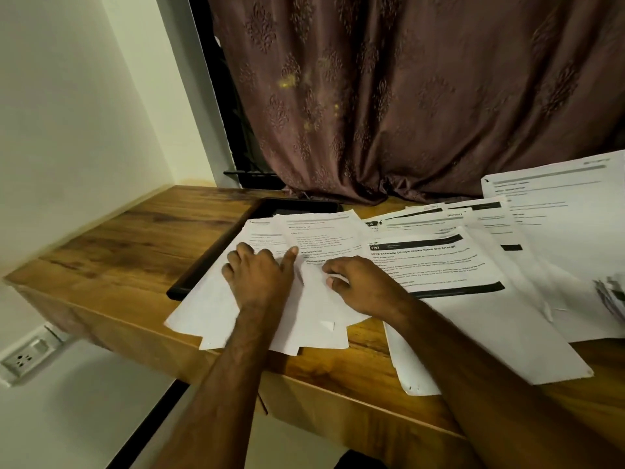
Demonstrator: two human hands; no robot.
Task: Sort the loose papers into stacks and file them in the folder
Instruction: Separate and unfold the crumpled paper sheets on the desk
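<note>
Both hands are down on the small pile of papers (314,265) at about 9 o'clock on the wooden worktop (135,238). That pile lies on a dark folder (216,255), whose black edge shows at its left and far sides. The left hand (257,275) lies flat with its fingers (291,255) spread and the forefinger stretched out, pressing the sheets down. The right hand (358,286) sits just beside it with fingers (333,282) curled; they seem to pinch or ruck the top sheet, where a crease rises between the hands, though I cannot tell for sure.

More loose sheets (439,262) fan out toward 3 o'clock, overlapping one another, with one hanging over the near edge of the worktop. A thicker bundle (612,296) shows at the far right.

These sheets look light and floppy, and will likely slide on each other and crease easily. To my eye they are best taken at a free corner or the near edge, with one hand holding the pile still while the other lifts. Some near corners are already bent or torn, so a hard tug could rip them.
</note>
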